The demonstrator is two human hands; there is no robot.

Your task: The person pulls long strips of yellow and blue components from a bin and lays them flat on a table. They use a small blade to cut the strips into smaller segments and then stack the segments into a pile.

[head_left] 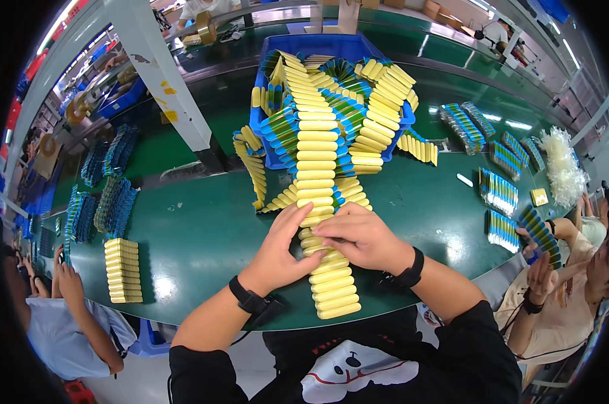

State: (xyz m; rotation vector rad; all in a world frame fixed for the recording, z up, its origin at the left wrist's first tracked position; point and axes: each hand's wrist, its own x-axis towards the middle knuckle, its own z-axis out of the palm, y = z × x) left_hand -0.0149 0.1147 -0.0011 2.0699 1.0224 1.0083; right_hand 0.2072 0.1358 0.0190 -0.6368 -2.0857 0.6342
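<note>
Left hand (282, 249) and right hand (359, 237) press curled fingers on a long row of flat yellow packets (318, 168). The row, smooth and glossy with rounded ends, runs toward 12 o'clock across the green desk (203, 242) into a blue bin (331, 47).

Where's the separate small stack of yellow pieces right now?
In the head view, the small yellow stack lies on the green table at the person's left, apart from the left hand and near a co-worker's arm.

A long row of yellow flat cardboard sleeves (318, 175) ran from the blue plastic crate (331, 47) behind, across the green worktop (203, 236), toward me, between my fingers (297, 222).
</note>
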